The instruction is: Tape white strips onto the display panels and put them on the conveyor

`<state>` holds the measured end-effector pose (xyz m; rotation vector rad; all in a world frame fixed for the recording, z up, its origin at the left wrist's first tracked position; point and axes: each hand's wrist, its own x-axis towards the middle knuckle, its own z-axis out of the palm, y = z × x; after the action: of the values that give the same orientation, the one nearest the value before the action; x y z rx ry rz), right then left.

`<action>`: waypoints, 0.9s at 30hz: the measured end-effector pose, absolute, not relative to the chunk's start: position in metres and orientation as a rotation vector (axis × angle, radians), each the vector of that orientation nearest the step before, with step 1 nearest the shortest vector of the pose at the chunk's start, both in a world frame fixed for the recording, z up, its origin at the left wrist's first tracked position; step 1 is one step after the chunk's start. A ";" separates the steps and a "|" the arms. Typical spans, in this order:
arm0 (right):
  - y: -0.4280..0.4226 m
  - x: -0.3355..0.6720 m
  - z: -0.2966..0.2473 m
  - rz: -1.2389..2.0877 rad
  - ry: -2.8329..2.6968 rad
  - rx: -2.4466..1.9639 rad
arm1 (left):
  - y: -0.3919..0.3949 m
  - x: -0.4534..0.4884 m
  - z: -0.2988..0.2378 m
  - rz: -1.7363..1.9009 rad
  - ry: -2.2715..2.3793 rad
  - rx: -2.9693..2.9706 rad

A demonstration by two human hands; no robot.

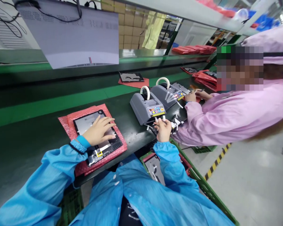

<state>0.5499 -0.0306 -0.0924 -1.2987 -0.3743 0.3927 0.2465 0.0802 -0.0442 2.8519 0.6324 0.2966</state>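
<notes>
My left hand [99, 130] lies over a flat tablet-like panel [114, 142], fingers stretched out and apart. The panel has a black border, grey parts and a yellow-framed patch, and rests on red bubble-wrap bags [122, 145]. At the front of the nearer grey tape dispenser [141, 110], my right hand [164, 129] has its fingers pinched on a small piece of white tape [163, 118]. A roll of pale tape [145, 93] sits on top of this dispenser. Scraps of white tape [176, 121] cling to something dark just right of my right hand.
A second tape dispenser [167, 95] stands behind the first. To the right, a co-worker in a pink sleeve [202, 122] works close by. Another panel [131, 77] lies on a red bag at the back. Below the bench edge, a green crate [202, 185] holds panels.
</notes>
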 end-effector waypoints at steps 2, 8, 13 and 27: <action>-0.031 0.551 -0.091 0.348 -0.377 -1.289 | 0.080 0.245 -0.044 0.361 0.626 2.828; -0.043 0.519 -0.071 0.354 -0.774 -1.302 | 0.074 0.256 -0.036 0.628 0.682 2.530; -0.027 0.464 -0.047 0.741 -1.198 -1.247 | 0.066 0.269 -0.032 0.736 0.715 2.335; 0.033 0.431 -0.058 1.123 -1.245 -1.200 | 0.063 0.244 -0.041 0.771 1.134 1.836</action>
<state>0.4312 0.0332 -0.0580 -1.1996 -1.2452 1.1226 0.2436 0.0633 -0.0407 1.8360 1.1338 0.7712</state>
